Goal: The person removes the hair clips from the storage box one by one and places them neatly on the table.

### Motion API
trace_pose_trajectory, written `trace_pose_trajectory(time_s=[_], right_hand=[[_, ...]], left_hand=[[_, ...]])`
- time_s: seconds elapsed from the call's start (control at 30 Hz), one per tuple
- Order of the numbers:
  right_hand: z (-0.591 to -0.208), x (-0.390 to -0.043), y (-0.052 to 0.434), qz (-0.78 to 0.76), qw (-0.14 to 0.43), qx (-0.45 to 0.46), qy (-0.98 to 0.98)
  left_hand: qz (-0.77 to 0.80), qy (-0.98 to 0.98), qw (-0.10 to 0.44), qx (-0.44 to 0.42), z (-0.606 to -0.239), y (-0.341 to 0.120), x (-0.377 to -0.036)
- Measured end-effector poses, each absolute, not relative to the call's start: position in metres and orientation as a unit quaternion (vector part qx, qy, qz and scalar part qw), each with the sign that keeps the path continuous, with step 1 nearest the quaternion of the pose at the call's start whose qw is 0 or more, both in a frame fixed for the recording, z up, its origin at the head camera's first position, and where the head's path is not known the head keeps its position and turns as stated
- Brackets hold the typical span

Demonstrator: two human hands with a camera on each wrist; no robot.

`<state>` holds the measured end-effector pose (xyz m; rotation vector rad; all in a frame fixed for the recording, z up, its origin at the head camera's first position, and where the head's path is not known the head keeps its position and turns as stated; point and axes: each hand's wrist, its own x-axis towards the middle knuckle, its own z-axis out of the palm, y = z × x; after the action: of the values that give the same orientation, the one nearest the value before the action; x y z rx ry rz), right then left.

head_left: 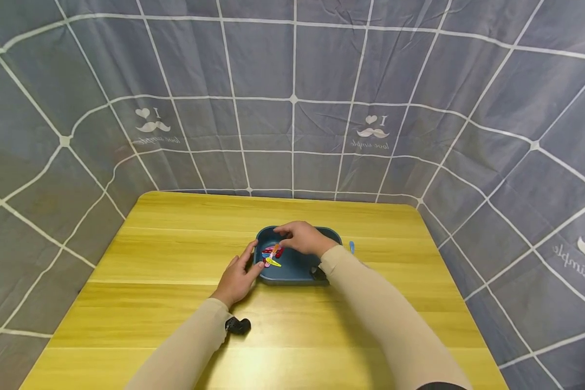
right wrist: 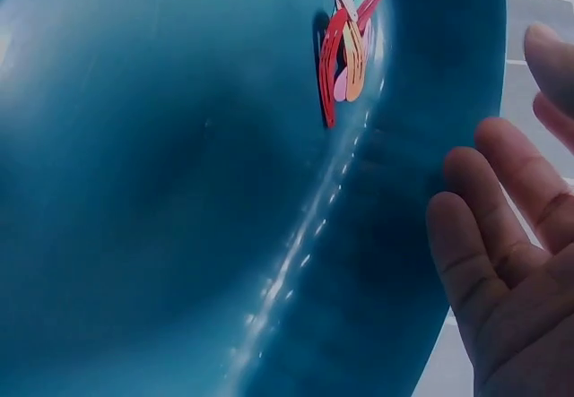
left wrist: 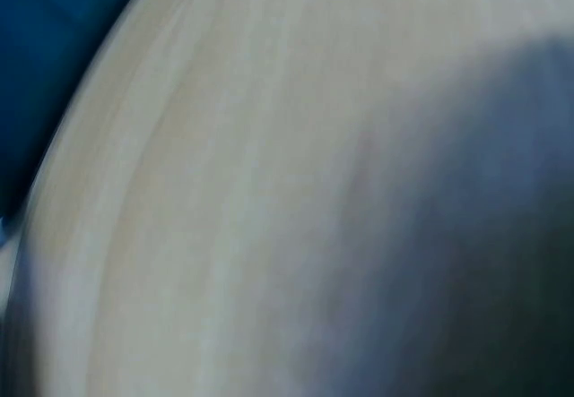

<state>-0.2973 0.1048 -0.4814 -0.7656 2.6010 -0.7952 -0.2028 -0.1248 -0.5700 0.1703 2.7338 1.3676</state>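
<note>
Several colourful snap hair clips [right wrist: 354,47] lie in a loose pile inside a blue tray [head_left: 292,281], at its left end. A yellow hair clip [head_left: 273,262] is on the near side of the pile. My right hand [head_left: 299,236] reaches over the tray, its fingers bent loosely above the clips. The right wrist view shows those fingers [right wrist: 475,227] spread beside the tray wall, with no clip seen between them. Fairly straight fingers and thumb of my left hand [head_left: 237,278] touch the tray's left rim. In the left wrist view the hand itself is hardly visible.
The tray stands on a yellow wood-grain table [head_left: 175,254]. Right of the tray lies a small blue item [head_left: 352,247], partly behind the forearm. A black wrist device [head_left: 238,326] sits by the left cuff. Grey checked curtains [head_left: 263,124] surround the table.
</note>
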Motion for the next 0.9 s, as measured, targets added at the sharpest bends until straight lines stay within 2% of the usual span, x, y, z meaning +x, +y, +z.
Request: trace_pose_trajectory(time_s=[0.9], right_hand=[[-0.506,-0.311,0.076,-0.187,0.221,-0.305,0.907]], left_hand=[[0.452,0.89,0.027,0.056,-0.571,-0.125,-0.202]])
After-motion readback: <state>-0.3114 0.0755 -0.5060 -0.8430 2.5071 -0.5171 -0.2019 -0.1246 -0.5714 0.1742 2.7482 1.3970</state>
